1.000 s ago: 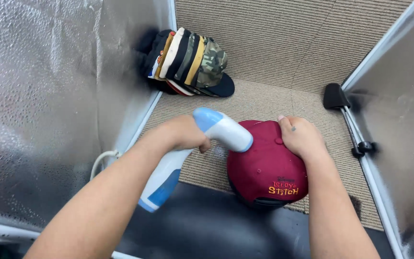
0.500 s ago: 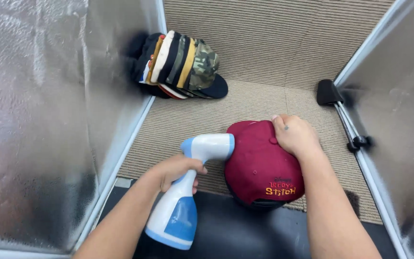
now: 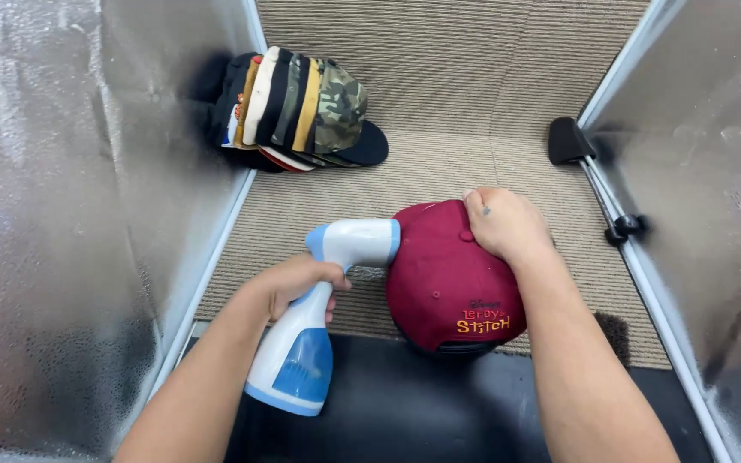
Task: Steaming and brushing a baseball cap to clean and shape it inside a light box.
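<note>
- The left hand (image 3: 295, 283) was wrapped around the neck of a white and blue handheld steamer (image 3: 319, 309), its grip closed tight on the handle.
- The steamer stood tilted, its blue water tank low near the front edge of the table and its white head turned to the right.
- The steamer's head touched, or very nearly touched, the left side of a dark red cap (image 3: 452, 279).
- The red cap sat near the front edge of the table, crown up, with yellow stitching on the side facing the person.
- The right hand (image 3: 503, 225) lay on top of the cap at its far side, fingers curled over the crown by the button, its grip closed on the cloth and holding the cap in place.
- The table (image 3: 473, 163) was covered with a ribbed beige mat, and a dark strip (image 3: 405, 411) ran along its front edge under the steamer's tank and the cap's brim.
- A stack of caps (image 3: 298, 111) in black, white, tan and camouflage lay nested together in the far left corner, well apart from both hands.
- Shiny silver panels (image 3: 70, 214) walled in the left and right sides of the table.
- A black clamp (image 3: 569, 141) sat by the right panel, towards the far right corner.
</note>
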